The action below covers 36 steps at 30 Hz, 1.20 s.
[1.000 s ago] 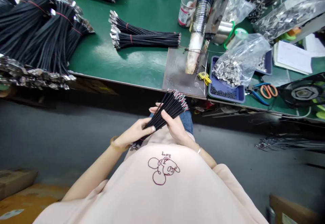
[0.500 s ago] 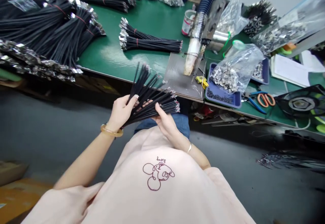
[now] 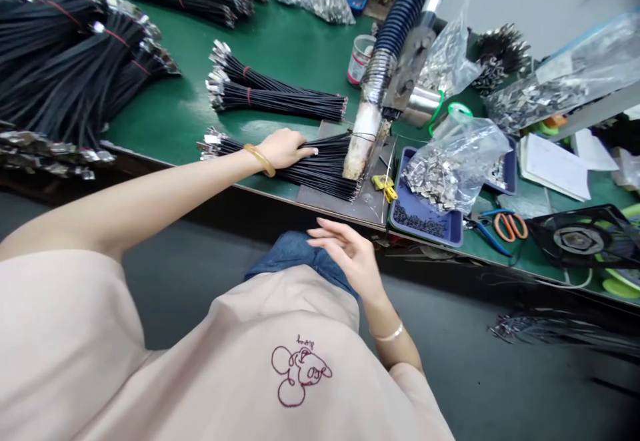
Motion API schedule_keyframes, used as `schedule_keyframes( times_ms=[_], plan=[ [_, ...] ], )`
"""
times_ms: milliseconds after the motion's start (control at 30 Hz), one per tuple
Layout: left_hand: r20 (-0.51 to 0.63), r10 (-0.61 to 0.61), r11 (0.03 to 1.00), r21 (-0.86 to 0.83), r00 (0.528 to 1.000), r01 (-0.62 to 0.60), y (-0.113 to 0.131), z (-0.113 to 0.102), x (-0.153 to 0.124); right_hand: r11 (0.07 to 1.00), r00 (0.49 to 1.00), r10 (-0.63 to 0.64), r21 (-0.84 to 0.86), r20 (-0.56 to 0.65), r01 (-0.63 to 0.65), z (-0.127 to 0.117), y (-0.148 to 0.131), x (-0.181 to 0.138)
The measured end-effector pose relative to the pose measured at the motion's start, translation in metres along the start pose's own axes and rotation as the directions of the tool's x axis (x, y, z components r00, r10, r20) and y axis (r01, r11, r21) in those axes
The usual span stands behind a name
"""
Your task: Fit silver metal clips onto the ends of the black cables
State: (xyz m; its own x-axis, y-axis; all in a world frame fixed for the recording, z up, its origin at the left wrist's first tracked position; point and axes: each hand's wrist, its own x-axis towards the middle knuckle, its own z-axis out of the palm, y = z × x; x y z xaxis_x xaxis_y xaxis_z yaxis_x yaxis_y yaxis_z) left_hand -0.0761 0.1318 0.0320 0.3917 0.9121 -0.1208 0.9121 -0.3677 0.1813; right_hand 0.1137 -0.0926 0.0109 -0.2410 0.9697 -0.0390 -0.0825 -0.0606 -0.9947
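Observation:
My left hand [image 3: 284, 149] is closed over a bundle of black cables [image 3: 325, 173] that lies at the bench's front edge. The bundle's silvery connector ends point left, and its thin ends fan out on a grey plate [image 3: 320, 199], under the tip of a duct nozzle [image 3: 361, 144]. My right hand [image 3: 347, 253] is off the bench, above my lap, with its fingers stretched out and nothing in them. Just behind the held bundle lie tied black cable bundles [image 3: 285, 99] with red bands.
Large piles of cable bundles [image 3: 70, 61] cover the left of the bench. Right of the plate are a yellow clip-like tool [image 3: 384, 187], a purple tray [image 3: 453, 233] with metal parts, pliers [image 3: 487, 234], orange-handled scissors [image 3: 510, 226] and a black fan [image 3: 580, 237].
The cable bundle has gone from both hands above my lap to the bench's front edge. My left hand is on it there; my right hand has let go and opened.

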Motion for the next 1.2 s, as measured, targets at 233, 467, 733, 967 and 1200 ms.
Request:
schedule_keyframes(
  times_ms=[233, 467, 733, 967, 1200],
  plan=[
    [-0.154, -0.031, 0.993, -0.118, 0.988, 0.013, 0.009, 0.019, -0.021, 0.463, 0.791, -0.557, -0.886, -0.252, 0.043, -0.082, -0.003, 0.002],
    [-0.410, -0.003, 0.968, -0.231, 0.912, -0.101, 0.027, 0.020, -0.050, 0.606, 0.825, -0.555, -0.731, -0.106, 0.314, -0.084, -0.026, -0.001],
    [-0.498, 0.285, 0.929, -0.068, 0.819, -0.365, 0.048, 0.060, -0.070, 0.241, 0.807, -0.507, -0.949, -0.302, -0.204, -0.146, -0.045, 0.006],
    [-0.540, 0.228, 0.908, -0.183, 0.810, -0.378, 0.063, 0.068, -0.071, 0.448, 0.836, -0.366, -0.865, -0.409, -0.227, -0.193, -0.021, 0.047],
    [-0.602, 0.281, 0.879, -0.151, 0.747, -0.452, 0.059, 0.071, -0.069, -0.010, 0.921, -0.328, -0.975, -0.208, -0.224, -0.164, -0.032, 0.033]
  ],
)
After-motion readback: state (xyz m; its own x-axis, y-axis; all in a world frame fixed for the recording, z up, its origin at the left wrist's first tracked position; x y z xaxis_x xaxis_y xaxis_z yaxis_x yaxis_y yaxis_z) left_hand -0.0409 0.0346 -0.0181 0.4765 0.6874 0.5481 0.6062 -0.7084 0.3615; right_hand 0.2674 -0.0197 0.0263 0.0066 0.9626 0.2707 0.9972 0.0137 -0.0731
